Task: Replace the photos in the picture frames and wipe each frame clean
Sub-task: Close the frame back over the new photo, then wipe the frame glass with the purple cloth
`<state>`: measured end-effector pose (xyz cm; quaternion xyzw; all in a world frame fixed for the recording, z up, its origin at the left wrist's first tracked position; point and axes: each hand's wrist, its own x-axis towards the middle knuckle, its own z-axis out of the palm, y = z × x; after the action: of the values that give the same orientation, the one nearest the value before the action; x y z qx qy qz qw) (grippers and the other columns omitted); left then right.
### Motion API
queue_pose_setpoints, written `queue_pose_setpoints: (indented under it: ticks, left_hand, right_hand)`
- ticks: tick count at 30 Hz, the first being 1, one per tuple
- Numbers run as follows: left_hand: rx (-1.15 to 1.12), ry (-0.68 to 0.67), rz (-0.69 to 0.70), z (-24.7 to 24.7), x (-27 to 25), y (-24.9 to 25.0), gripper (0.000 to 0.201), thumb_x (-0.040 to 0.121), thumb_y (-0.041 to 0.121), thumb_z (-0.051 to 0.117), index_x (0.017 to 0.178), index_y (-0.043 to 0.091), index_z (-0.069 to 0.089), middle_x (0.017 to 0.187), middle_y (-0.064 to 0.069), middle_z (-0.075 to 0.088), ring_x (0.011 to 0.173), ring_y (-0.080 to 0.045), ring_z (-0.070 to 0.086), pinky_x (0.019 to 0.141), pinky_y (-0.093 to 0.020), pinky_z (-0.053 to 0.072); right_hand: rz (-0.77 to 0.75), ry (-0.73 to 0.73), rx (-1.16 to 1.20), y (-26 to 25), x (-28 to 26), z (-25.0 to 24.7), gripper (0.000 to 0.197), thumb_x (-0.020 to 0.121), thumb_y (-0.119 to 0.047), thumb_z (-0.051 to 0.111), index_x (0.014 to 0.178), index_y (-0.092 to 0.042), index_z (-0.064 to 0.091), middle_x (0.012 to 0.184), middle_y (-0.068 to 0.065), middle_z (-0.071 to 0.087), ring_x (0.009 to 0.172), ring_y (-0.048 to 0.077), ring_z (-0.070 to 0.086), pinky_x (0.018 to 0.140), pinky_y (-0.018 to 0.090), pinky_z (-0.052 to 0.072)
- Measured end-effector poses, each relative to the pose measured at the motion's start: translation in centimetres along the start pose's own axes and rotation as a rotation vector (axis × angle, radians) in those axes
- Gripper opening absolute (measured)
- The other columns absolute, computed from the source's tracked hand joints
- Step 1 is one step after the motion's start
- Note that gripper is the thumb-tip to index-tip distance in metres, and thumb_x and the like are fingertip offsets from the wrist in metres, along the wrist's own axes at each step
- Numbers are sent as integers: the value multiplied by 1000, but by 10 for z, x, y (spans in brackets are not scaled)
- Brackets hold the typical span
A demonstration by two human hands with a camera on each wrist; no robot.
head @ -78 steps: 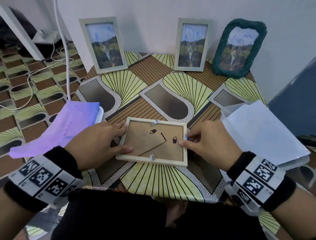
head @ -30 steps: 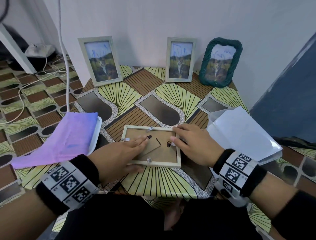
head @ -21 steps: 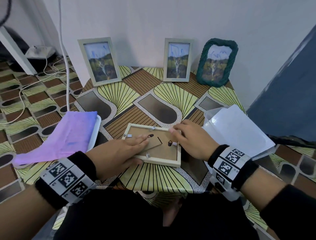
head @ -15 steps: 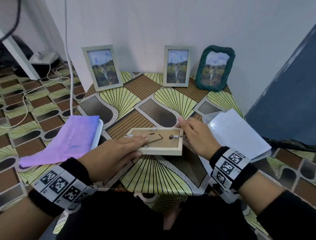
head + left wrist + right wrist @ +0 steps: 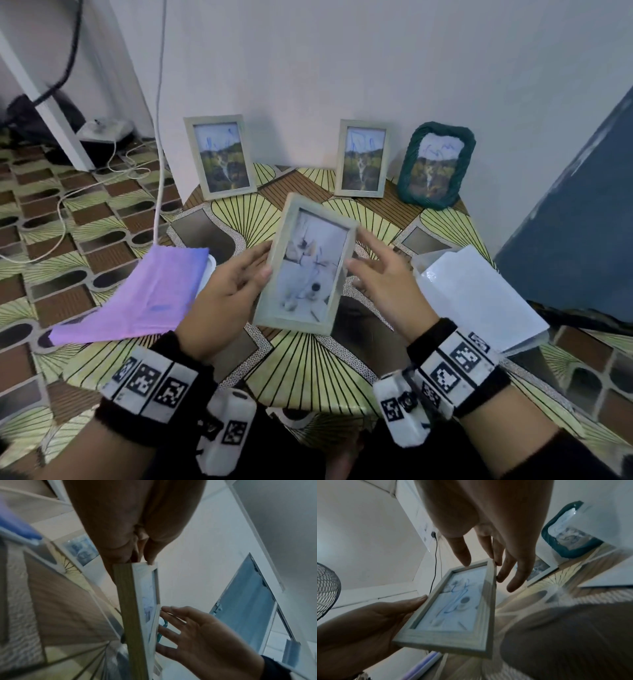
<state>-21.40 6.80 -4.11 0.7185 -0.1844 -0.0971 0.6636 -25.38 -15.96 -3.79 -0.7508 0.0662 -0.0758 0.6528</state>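
Above the patterned tabletop [image 5: 308,370], the pale wooden picture frame [image 5: 305,263] that earlier lay face down with its brown backing showing is now lifted and turned glass-side up, tilted, showing a pale whitish photo. At far left a purple cloth [image 5: 144,294] lies on a white tray, as before. The left hand [image 5: 226,291] holds the frame's left long edge, thumb on the front rim and fingers behind; earlier it lay flat on the backing. The right hand [image 5: 383,281] has come off the frame's clips, and its straight, spread fingers [image 5: 498,555] touch the right edge. Behind, two pale upright frames [image 5: 221,156] and a green woven frame [image 5: 436,164] stand against the wall.
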Motion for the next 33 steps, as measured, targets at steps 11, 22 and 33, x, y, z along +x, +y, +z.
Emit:
queue_pose_setpoints:
  ticks: [11, 22, 33]
  left_hand:
    - [-41, -65, -368, -6, -7, -27, 41, 98, -6, 45, 136, 7, 50, 118, -14, 69, 112, -31, 64, 101, -53, 47]
    - [792, 74, -38, -62, -30, -3, 42, 90, 31, 65, 131, 22, 61, 126, 6, 63, 116, -8, 56, 101, -20, 40]
    - [1377, -303, -347, -105, -27, -30, 83, 96, 56, 42, 155, 6, 9, 163, -11, 5, 151, -19, 6, 120, -30, 15]
  right_hand:
    - [90, -312, -263, 22, -2, 12, 34, 94, -21, 63, 128, -23, 56, 127, -7, 65, 116, 15, 63, 101, 47, 49]
    - [95, -350, -143, 36, -17, 21, 39, 82, -32, 64, 121, -34, 59, 125, -15, 66, 117, 9, 62, 101, 50, 48]
    - [138, -341, -262, 42, -23, 30, 50, 87, -35, 66, 132, -31, 45, 124, -11, 67, 112, 14, 65, 95, 47, 52]
